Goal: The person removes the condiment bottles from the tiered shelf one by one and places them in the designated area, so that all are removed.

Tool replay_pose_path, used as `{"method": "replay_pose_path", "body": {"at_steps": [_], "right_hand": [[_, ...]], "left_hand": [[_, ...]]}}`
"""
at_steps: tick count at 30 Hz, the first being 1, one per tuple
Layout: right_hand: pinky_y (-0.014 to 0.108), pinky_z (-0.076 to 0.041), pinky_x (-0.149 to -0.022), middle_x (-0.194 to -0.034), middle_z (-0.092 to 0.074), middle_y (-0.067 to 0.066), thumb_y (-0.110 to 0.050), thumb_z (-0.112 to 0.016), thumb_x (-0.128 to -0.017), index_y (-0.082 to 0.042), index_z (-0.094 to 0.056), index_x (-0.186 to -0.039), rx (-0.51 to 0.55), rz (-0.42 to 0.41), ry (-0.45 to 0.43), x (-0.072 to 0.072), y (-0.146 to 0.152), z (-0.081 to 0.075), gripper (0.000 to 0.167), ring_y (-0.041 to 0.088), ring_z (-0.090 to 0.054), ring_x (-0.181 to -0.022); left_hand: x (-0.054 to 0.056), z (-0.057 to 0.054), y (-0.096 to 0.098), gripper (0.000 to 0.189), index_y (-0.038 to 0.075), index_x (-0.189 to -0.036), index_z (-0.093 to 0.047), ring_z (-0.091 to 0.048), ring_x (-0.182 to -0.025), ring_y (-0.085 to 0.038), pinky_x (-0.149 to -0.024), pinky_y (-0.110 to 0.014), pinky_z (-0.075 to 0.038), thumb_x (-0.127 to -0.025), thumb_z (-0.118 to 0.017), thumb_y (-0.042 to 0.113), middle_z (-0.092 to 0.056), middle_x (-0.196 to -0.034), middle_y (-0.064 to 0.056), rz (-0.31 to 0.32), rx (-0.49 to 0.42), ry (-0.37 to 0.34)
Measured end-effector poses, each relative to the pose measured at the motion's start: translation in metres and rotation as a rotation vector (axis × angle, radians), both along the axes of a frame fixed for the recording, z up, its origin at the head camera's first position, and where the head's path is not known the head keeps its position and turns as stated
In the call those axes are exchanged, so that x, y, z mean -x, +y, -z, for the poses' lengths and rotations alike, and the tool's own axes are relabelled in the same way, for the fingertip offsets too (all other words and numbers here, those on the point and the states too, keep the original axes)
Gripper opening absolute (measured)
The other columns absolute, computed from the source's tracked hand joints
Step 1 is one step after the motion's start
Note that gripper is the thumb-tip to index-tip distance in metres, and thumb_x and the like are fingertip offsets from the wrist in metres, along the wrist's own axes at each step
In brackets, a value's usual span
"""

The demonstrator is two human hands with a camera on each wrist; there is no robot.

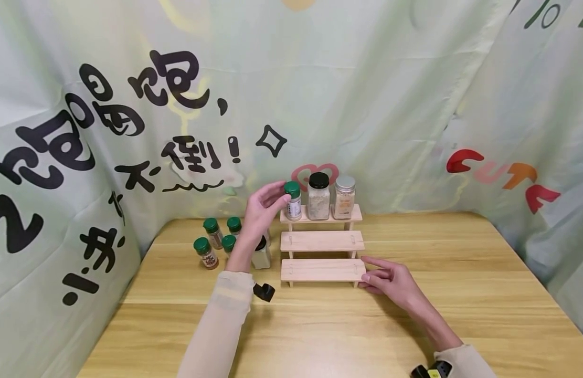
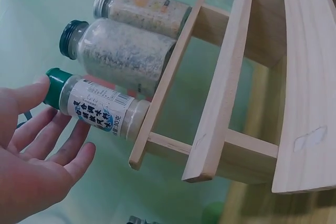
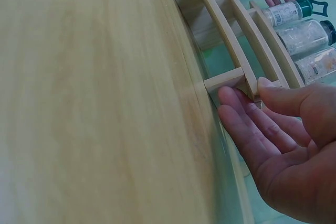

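A small green-capped seasoning jar (image 2: 100, 106) stands upright at the left end of the top step of a three-step wooden rack (image 1: 322, 240). My left hand (image 1: 262, 210) is beside it, thumb at the green cap and the other fingers spread loosely behind. To its right on that step stand a larger black-capped glass jar (image 1: 318, 197) and a silver-capped jar (image 1: 345, 198). At the rack's lower right corner, my right hand (image 3: 289, 140) pinches the end of the lowest step between thumb and fingers. The two lower steps hold nothing.
Left of the rack, several green-capped jars (image 1: 206, 254) and a black-capped jar (image 1: 261, 255) stand on the wooden table (image 1: 319, 331), partly hidden by my left forearm. A printed cloth (image 1: 367, 105) hangs behind the table's back edge.
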State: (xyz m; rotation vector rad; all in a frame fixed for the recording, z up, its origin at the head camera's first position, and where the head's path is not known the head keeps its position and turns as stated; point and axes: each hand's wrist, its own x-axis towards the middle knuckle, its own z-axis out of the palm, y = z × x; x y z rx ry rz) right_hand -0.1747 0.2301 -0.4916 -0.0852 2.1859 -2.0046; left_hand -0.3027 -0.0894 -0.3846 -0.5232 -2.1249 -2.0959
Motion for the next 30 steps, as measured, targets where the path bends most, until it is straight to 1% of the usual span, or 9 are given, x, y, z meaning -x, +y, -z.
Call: {"method": "replay_pose_path", "body": {"at_steps": [3, 7, 12, 18, 22, 26, 30], "right_hand": [[0.038, -0.061, -0.087, -0.117, -0.068, 0.032, 0.003, -0.063, -0.100, 0.011, -0.043, -0.148, 0.000, 0.002, 0.002, 0.0001, 0.0000, 0.0000, 0.053, 0.034, -0.074, -0.097], [0.038, -0.061, -0.087, -0.116, -0.069, 0.032, 0.002, -0.064, -0.099, 0.011, -0.043, -0.148, 0.000, -0.008, 0.002, 0.0000, -0.0007, 0.0004, 0.054, 0.036, -0.074, -0.098], [0.038, -0.061, -0.087, -0.115, -0.069, 0.032, 0.002, -0.064, -0.099, 0.011, -0.043, -0.149, -0.005, -0.006, 0.002, -0.0005, -0.0010, -0.0003, 0.054, 0.036, -0.074, -0.098], [0.038, -0.061, -0.086, -0.115, -0.069, 0.031, 0.002, -0.064, -0.100, 0.011, -0.043, -0.149, -0.012, -0.001, 0.002, -0.0003, -0.0002, -0.0014, 0.054, 0.035, -0.074, -0.098], [0.038, -0.061, -0.086, -0.115, -0.070, 0.031, 0.002, -0.064, -0.099, 0.011, -0.044, -0.148, -0.012, 0.001, -0.001, 0.0001, -0.0003, -0.0012, 0.054, 0.035, -0.074, -0.098], [0.038, -0.061, -0.087, -0.115, -0.069, 0.031, 0.002, -0.064, -0.100, 0.011, -0.043, -0.149, -0.011, 0.001, 0.000, 0.0004, -0.0003, -0.0013, 0.054, 0.035, -0.074, -0.097], [0.038, -0.061, -0.086, -0.115, -0.069, 0.031, 0.002, -0.064, -0.100, 0.011, -0.043, -0.149, -0.016, 0.001, 0.002, 0.0004, -0.0006, -0.0011, 0.054, 0.035, -0.074, -0.097]], "left_hand": [[0.0015, -0.0012, 0.0012, 0.045, 0.002, -0.138, -0.062, -0.062, -0.123, -0.026, -0.105, -0.036, -0.052, -0.096, -0.074, 0.012, -0.066, -0.133, -0.015, 0.012, 0.002, 0.003], [0.0031, -0.0012, 0.0019, 0.045, 0.002, -0.138, -0.062, -0.064, -0.120, -0.027, -0.103, -0.035, -0.053, -0.096, -0.074, 0.010, -0.067, -0.131, -0.015, 0.015, -0.006, -0.003], [0.0048, 0.0001, 0.0041, 0.041, 0.004, -0.134, -0.065, -0.065, -0.119, -0.026, -0.102, -0.033, -0.053, -0.095, -0.076, 0.010, -0.068, -0.129, -0.015, 0.014, -0.016, -0.009], [0.0058, -0.0017, 0.0070, 0.040, 0.003, -0.131, -0.066, -0.065, -0.117, -0.028, -0.100, -0.033, -0.055, -0.093, -0.078, 0.009, -0.068, -0.127, -0.016, 0.014, -0.031, -0.011], [0.0051, -0.0020, 0.0076, 0.039, 0.001, -0.129, -0.066, -0.065, -0.117, -0.030, -0.099, -0.032, -0.056, -0.092, -0.078, 0.008, -0.069, -0.125, -0.017, 0.014, -0.055, -0.023], [0.0040, -0.0009, 0.0070, 0.039, 0.002, -0.128, -0.067, -0.065, -0.117, -0.030, -0.098, -0.031, -0.056, -0.091, -0.079, 0.010, -0.069, -0.125, -0.016, 0.012, -0.065, -0.029], [-0.0003, -0.0004, 0.0047, 0.038, 0.002, -0.126, -0.068, -0.066, -0.114, -0.030, -0.094, -0.029, -0.057, -0.091, -0.080, 0.010, -0.069, -0.123, -0.016, 0.016, -0.068, -0.026]]}}
